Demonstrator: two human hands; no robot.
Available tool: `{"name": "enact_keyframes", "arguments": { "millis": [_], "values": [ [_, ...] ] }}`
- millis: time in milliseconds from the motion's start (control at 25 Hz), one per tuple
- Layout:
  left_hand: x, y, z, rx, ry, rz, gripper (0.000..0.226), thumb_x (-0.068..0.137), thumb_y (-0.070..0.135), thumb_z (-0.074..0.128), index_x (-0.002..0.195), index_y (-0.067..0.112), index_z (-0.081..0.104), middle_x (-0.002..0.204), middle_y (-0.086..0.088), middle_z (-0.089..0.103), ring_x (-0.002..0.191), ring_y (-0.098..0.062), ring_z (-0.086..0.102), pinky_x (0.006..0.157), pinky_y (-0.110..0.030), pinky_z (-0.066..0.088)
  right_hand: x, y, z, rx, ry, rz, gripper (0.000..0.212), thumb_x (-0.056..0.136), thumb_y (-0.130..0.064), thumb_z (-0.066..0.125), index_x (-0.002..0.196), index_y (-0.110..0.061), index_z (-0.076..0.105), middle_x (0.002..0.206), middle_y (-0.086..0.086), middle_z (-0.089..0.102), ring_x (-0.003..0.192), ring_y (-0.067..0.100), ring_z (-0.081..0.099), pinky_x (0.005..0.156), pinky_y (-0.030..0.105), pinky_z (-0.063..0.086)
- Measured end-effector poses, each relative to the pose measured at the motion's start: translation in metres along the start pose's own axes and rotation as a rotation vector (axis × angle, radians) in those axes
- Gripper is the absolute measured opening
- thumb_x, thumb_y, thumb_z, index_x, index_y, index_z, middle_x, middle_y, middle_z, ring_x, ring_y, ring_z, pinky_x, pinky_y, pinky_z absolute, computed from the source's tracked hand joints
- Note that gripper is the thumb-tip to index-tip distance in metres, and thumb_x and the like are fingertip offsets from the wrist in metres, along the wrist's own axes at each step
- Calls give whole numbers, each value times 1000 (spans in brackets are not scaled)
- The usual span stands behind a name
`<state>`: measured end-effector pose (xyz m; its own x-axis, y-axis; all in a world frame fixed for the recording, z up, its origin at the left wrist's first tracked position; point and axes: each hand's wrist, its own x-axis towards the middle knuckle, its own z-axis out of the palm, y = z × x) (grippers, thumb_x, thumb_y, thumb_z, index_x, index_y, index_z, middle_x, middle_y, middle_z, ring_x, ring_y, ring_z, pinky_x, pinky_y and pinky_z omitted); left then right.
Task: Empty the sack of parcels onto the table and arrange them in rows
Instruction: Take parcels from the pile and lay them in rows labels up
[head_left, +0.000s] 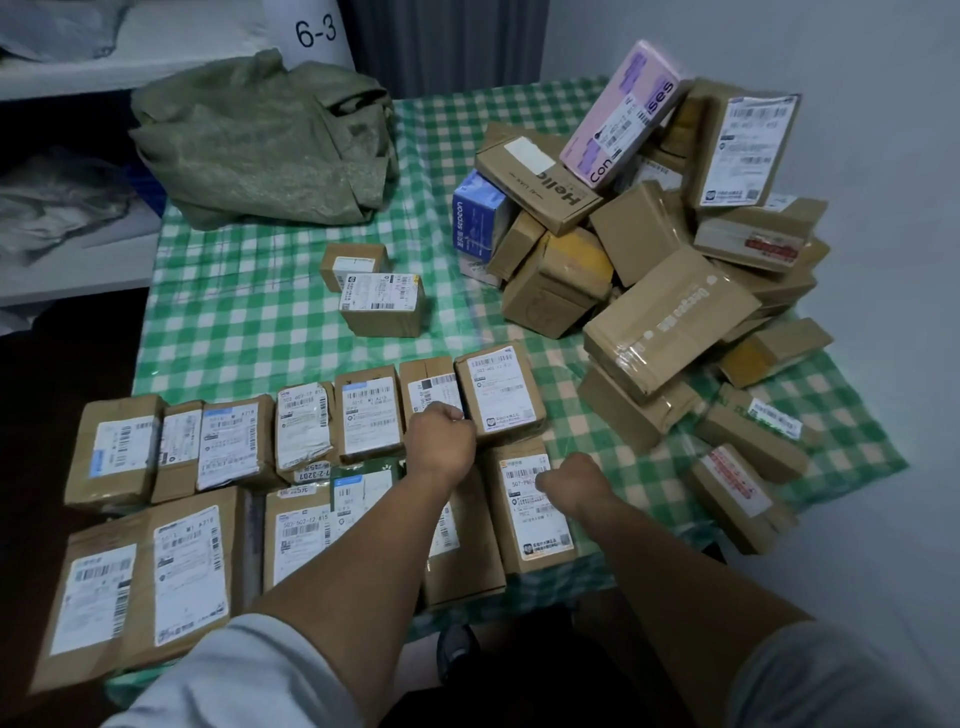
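Two rows of parcels (228, 441) lie along the table's (249, 332) near edge. The loose pile (670, 317) fills its far right corner, and the slack sack (260, 145) sits far left. My left hand (441, 441) and right hand (571, 480) rest curled at the rows' right end; whether either grips, I cannot tell. The taped cardboard looks stiff, slick and probably light, so I'd clasp the long sides.

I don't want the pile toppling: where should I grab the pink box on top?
Take the pink box across its narrow width at mid-length, from above: it lies tilted atop the pile, both long edges exposed, so it should lift clear.
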<state>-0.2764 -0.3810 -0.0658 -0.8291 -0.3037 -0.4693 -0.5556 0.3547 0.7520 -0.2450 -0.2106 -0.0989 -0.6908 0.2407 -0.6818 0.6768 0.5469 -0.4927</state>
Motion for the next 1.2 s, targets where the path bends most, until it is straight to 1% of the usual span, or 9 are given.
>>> {"name": "enact_keyframes", "arguments": {
  "millis": [160,240,480,600,720,800,880,1000,1200],
  "values": [
    [-9,26,17,-28,-42,23,10,83,9,56,82,18,59,95,-7,67,89,-31,63,82,-38,53,2,0,-27,-2,25,-1,28,86,-20,65,108,-7,53,105,13,63,98,31,63,76,33,51],
    [-15,40,29,-52,-55,28,9,85,8,55,85,15,60,93,-6,65,88,-29,60,82,-36,51,4,-1,-48,-30,46,-19,33,89,-20,65,116,-5,56,107,12,60,98,30,60,79,33,50],
    [-33,67,91,-60,-73,-10,13,87,11,51,91,8,64,93,-15,68,89,-34,65,82,-44,58,19,16,-107,-52,30,-17,38,92,-18,64,124,1,56,120,19,63,108,36,60,94,41,53],
    [-46,80,121,-82,-73,-29,6,88,11,56,94,9,58,89,-12,63,83,-30,59,77,-36,50,25,20,-139,-7,61,4,29,97,-17,56,123,-4,56,123,18,59,105,31,56,88,36,49],
    [-52,99,138,-192,-71,-85,10,93,18,59,100,16,53,95,-12,63,84,-27,59,88,-45,55,30,27,-171,-93,30,-38,35,105,-14,42,133,-3,58,135,18,58,120,32,55,98,35,45],
    [-53,112,149,-287,-95,-127,27,94,29,59,115,14,51,116,-16,62,97,-27,60,96,-52,53,46,38,-188,103,135,1,30,101,-15,49,125,-2,60,123,19,63,112,35,60,91,37,47],
    [-56,123,158,-357,-120,-161,48,94,37,60,133,12,44,124,-10,57,110,-28,60,99,-53,51,58,40,-205,214,323,45,25,96,-19,51,113,-2,58,115,18,63,100,36,60,84,41,49],
    [-54,133,170,-392,-93,-151,46,96,35,61,132,10,47,122,-9,59,110,-27,61,100,-51,51,62,24,-231,394,474,-93,35,100,-24,44,125,-4,57,128,17,56,102,33,55,83,39,41],
    [-56,142,180,-382,-87,-151,37,89,12,62,126,10,55,111,-5,65,97,-20,63,95,-47,54,64,3,-245,500,323,-280,54,97,-56,37,131,-21,60,126,9,58,114,28,54,104,47,43]
  ]
}}
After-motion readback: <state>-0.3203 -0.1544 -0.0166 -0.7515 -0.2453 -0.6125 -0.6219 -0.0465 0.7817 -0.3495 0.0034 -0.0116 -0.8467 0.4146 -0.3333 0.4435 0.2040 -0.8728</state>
